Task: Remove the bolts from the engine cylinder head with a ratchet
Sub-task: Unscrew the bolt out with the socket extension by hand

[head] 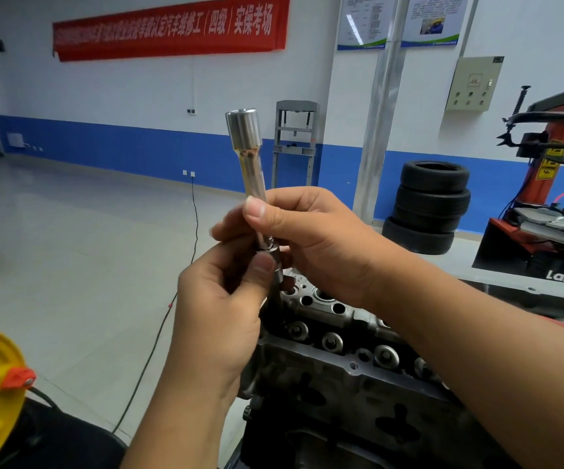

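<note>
Both hands are closed on one tool held up in front of the person: the right hand point(304, 242) pinches the shaft of a long chrome socket extension point(250, 167), which points up and slightly away, its wide socket end on top. The left hand point(219, 319) grips the joint just below, probably the ratchet head, though the fingers hide it. The cylinder head point(348, 336) lies directly beneath and slightly right of both hands, long axis running right and toward the viewer. Its bores show round seated parts, perhaps bolts or valve gear.
</note>
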`<state>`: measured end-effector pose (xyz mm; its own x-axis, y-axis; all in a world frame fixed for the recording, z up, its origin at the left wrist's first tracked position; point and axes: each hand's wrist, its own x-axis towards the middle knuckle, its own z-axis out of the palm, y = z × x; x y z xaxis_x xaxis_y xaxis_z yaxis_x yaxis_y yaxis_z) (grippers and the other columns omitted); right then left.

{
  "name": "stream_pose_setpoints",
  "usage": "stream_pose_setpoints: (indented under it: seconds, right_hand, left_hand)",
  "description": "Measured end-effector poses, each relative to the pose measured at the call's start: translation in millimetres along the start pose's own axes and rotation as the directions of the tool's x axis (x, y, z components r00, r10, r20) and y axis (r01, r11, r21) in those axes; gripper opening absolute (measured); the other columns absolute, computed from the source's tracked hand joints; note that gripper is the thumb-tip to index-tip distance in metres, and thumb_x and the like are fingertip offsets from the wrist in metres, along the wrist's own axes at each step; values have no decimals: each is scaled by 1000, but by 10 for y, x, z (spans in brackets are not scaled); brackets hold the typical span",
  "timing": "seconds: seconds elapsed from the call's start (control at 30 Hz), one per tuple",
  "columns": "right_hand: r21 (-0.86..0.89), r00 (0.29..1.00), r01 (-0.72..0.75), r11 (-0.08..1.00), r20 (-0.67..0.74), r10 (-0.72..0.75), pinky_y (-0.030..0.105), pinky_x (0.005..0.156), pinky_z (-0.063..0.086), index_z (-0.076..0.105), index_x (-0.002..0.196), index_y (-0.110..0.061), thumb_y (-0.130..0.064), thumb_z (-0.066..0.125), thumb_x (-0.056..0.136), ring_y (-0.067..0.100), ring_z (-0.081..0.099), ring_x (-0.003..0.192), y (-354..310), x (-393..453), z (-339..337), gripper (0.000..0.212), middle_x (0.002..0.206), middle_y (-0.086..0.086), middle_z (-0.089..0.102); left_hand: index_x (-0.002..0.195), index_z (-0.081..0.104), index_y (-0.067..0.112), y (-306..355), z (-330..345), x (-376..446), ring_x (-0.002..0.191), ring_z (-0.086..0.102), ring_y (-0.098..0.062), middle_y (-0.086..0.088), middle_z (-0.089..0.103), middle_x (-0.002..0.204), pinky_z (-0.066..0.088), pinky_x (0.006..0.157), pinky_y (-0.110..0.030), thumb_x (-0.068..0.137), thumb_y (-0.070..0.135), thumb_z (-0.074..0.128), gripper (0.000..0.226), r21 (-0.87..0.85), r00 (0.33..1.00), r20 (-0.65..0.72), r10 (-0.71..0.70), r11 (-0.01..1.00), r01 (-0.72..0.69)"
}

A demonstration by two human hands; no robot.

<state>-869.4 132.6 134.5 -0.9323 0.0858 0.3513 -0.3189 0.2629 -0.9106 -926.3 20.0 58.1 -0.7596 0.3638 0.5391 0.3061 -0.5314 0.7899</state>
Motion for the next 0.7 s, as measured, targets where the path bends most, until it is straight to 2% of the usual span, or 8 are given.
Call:
stream_pose_setpoints:
  seconds: [0.07,0.13,0.2,0.27,0.37,0.53,0.63,0.7]
  right_hand:
    - [22,1000,5,1000,-22,-4,60,97,55,72,104,2,-21,67,97,31,71,99,5,1,12,24,110,20,76]
    - [23,998,23,999,-64,-21,58,98,55,71,94,-5,-21,76,86,27,73,95,7,11,4,19,98,15,77]
    - [15,997,40,999,-73,-39,49,90,59,68,91,-7,-22,77,82,23,74,90,19,14,-16,20,93,12,78]
    - [21,998,46,999,-45,-45,34,73,59,68,94,-5,-16,72,92,18,73,86,21,17,-21,12,96,13,77]
    - [64,999,29,997,13,-30,30,73,61,68,99,-5,-15,62,101,20,73,92,18,16,-19,12,104,14,77]
    - [93,1000,7,996,24,-9,43,85,59,70,98,-10,-23,68,94,25,74,94,41,21,-18,14,98,10,77]
    - [60,998,36,998,-52,-33,41,85,60,69,88,-14,-22,79,87,23,76,91,29,24,-35,13,91,9,78]
    - [39,996,47,998,-73,-44,36,81,61,67,89,-11,-20,75,89,20,75,89,8,11,-25,11,91,9,78]
  left_hand:
    - [90,80,28,-2,2,-13,82,78,-15,1,80,89,61,73,-26,69,31,80,22,-14,996,-87,11,1000,-12]
    - [81,79,28,-1,-6,-10,71,75,-11,1,78,80,56,64,-17,56,38,86,27,-10,990,-138,18,1000,-20]
    - [86,80,30,-17,-27,0,75,76,-10,1,80,83,57,67,-17,62,45,84,28,10,994,-112,11,1000,-10]
    - [102,80,32,-22,-36,6,91,78,-14,0,81,98,59,77,-21,84,47,75,24,-24,1000,8,-13,1000,13]
    - [112,78,32,-26,-38,11,97,78,-21,-3,81,106,60,81,-23,95,41,56,29,-111,993,110,-53,992,65]
    - [102,78,17,-26,-8,11,85,78,-13,-1,81,94,61,74,-21,70,32,73,35,-78,997,-72,-21,997,15]
    - [81,75,19,-21,-10,18,64,71,-5,0,78,78,52,58,-14,63,36,80,26,-6,991,-134,15,1000,-16]
    - [85,77,21,-16,-9,20,70,73,-8,-1,79,83,54,63,-16,70,40,79,24,1,994,-113,-3,1000,3]
